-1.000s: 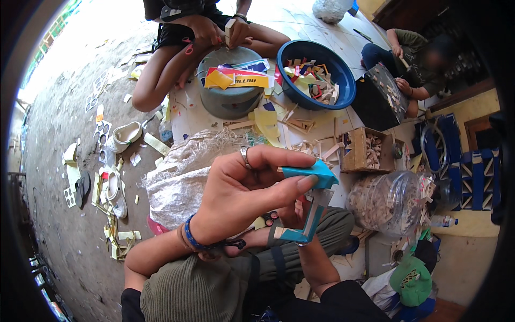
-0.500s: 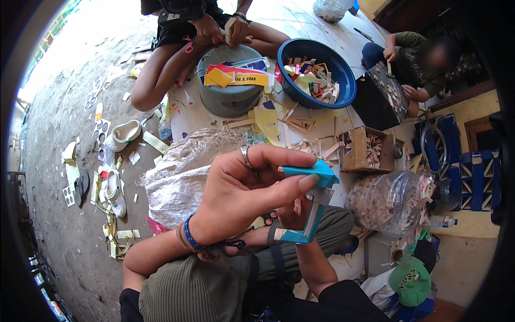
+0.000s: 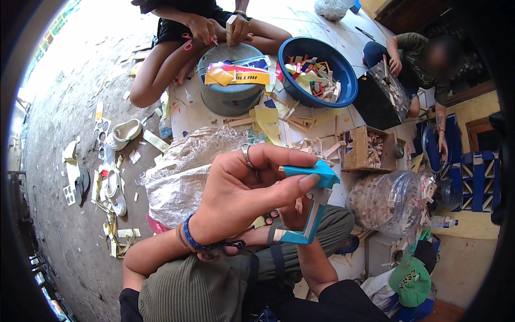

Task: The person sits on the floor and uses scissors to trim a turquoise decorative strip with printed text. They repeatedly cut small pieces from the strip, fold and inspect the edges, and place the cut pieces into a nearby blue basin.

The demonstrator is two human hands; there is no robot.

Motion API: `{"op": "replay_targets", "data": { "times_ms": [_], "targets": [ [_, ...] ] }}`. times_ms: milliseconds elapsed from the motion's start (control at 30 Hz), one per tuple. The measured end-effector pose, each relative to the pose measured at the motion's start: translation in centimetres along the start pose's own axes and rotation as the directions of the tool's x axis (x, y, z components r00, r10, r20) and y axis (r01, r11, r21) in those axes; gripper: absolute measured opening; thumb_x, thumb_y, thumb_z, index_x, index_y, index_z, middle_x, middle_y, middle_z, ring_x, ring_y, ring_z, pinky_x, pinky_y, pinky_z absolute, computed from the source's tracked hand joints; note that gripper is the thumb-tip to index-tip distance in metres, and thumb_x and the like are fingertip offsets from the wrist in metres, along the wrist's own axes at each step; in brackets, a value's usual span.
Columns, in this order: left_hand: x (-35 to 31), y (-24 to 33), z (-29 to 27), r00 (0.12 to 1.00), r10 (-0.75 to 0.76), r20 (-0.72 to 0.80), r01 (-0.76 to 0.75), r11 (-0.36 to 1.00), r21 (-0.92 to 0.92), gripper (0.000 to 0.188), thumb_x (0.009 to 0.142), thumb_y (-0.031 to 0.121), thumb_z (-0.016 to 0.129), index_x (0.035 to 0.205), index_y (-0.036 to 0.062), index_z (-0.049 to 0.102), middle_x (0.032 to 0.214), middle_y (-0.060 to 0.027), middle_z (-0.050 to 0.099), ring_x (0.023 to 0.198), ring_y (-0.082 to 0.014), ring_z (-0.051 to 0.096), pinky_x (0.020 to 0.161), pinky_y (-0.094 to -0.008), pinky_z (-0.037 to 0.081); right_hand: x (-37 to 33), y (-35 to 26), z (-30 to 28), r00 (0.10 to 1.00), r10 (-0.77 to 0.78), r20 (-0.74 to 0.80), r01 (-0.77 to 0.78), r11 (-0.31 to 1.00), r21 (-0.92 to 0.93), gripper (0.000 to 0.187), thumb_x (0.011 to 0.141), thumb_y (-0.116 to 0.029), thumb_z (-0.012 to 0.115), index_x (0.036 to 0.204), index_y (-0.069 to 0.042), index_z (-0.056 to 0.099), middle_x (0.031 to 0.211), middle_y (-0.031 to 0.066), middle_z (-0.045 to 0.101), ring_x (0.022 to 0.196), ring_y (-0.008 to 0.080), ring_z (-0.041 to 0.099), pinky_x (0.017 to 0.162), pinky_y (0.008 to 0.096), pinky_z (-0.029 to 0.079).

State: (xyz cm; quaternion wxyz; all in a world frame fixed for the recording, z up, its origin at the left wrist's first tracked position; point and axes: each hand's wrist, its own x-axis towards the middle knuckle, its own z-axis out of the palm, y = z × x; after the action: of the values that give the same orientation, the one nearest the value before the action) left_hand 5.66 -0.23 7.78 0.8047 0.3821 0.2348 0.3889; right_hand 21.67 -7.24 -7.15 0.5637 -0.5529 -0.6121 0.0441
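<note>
You are holding a blue angular frame (image 3: 314,206) above your lap, over a concrete floor (image 3: 64,107) littered with scraps. Your left hand (image 3: 241,198) is pinching its top end between thumb and fingers; your right hand (image 3: 295,212) is gripping its lower bar from behind. A white sack (image 3: 177,172) and a blue basin (image 3: 322,70) are lying beyond.

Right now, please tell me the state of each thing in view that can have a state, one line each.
left hand: pinching the top of the blue frame piece.
right hand: mostly hidden behind the left, supporting the piece.
blue frame piece: held up, off the ground.
blue basin: holding coloured scraps.
clear plastic jar: on its side, filled with small pieces.
cardboard box: open.
</note>
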Motion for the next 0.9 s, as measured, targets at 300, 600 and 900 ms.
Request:
{"op": "replay_targets", "data": {
  "times_ms": [300,600,900],
  "targets": [
    [0.0,0.4,0.2,0.998,-0.054,-0.037,0.056,0.998,0.036,0.027,0.092,-0.004,0.075,0.118,-0.0062,0.068,0.115,-0.0159,0.074,0.105,-0.0186,0.073,0.092,-0.0302,0.060,-1.2,0.5,-0.4,0.984,0.161,0.081,-0.163,0.986,0.029,0.029,0.094,-0.018,0.071,0.113,0.003,0.069,0.115,0.0211,0.069,0.097,0.0324,0.073,0.081,0.0389,0.061],
    [0.1,0.0,0.0,1.000,-0.003,-0.004,0.003,0.998,0.059,0.027,0.092,-0.005,0.075,0.119,-0.0061,0.068,0.115,-0.0158,0.074,0.106,-0.0175,0.072,0.092,-0.0302,0.060,-1.4,0.8,0.0,0.993,0.116,0.000,-0.116,0.988,0.105,0.029,0.096,-0.018,0.071,0.116,0.003,0.068,0.118,0.0216,0.067,0.098,0.0314,0.073,0.082,0.0377,0.061],
    [-0.1,0.1,0.3,1.000,-0.013,-0.013,0.014,0.999,0.050,0.028,0.090,-0.006,0.076,0.118,-0.0064,0.068,0.119,-0.0164,0.072,0.111,-0.0192,0.070,0.096,-0.0313,0.059,-2.4,1.2,0.7,0.925,0.376,0.055,-0.378,0.899,0.221,0.045,0.096,-0.032,0.076,0.123,0.003,0.068,0.122,0.0174,0.064,0.103,0.0274,0.072,0.084,0.0358,0.061]
  ]
}}
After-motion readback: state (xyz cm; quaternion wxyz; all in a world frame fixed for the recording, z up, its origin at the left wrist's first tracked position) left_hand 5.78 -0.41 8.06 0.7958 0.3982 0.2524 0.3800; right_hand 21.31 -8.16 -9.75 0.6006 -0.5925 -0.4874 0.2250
